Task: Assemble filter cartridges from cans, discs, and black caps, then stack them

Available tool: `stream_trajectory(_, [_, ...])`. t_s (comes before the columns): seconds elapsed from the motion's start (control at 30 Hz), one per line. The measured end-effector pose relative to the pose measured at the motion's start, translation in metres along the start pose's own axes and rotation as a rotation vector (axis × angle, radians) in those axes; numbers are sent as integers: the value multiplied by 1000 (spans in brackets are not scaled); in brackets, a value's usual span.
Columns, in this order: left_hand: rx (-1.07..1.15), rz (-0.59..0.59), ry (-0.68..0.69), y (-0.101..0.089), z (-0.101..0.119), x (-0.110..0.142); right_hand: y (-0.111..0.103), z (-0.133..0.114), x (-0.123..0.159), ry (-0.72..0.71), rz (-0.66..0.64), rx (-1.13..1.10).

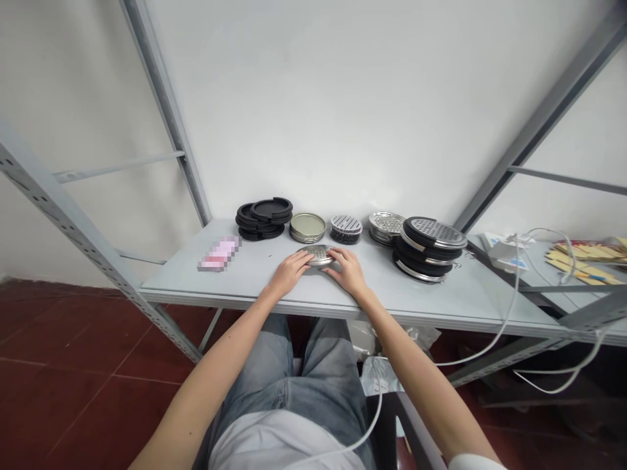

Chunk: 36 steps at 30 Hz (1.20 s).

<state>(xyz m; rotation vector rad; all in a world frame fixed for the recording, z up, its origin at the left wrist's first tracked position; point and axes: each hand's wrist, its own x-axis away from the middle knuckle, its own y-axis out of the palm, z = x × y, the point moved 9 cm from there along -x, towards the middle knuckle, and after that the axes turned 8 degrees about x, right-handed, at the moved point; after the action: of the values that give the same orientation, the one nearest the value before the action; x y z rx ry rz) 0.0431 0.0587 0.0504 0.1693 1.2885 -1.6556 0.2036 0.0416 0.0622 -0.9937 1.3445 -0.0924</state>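
The left hand (290, 270) and right hand (349, 271) are loosely curled, gripping opposite edges of a metal disc (318, 255), their fingers laid over its rim. The disc sits between the hands, low on the gray tabletop (235, 284). It is round, silvery and shiny, with small holes across its top. A stack of plain lids (307, 227) stands just behind it.

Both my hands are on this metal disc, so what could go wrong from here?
The tall stack stands right of your right hand; a sideways bump might topple it. The upper black trays sit off-centre on those below and could slide. The metal disc might skid if your left hand presses harder.
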Motion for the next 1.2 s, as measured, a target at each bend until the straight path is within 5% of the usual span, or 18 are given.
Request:
stream_trajectory(0.2, [-3,45,-39,-3,-5,1,-2,11,0,46,47,-67])
stream_trajectory(0.63, [-132,17,87,-2,14,0,-6,-14,0,-94,32,107])
stream_trajectory(1.03, [-84,57,-49,-3,-6,0,-2,4,1,6,42,71])
stream_trajectory(1.2, [-93,15,75,1,8,0,-4,-8,0,-45,4,94])
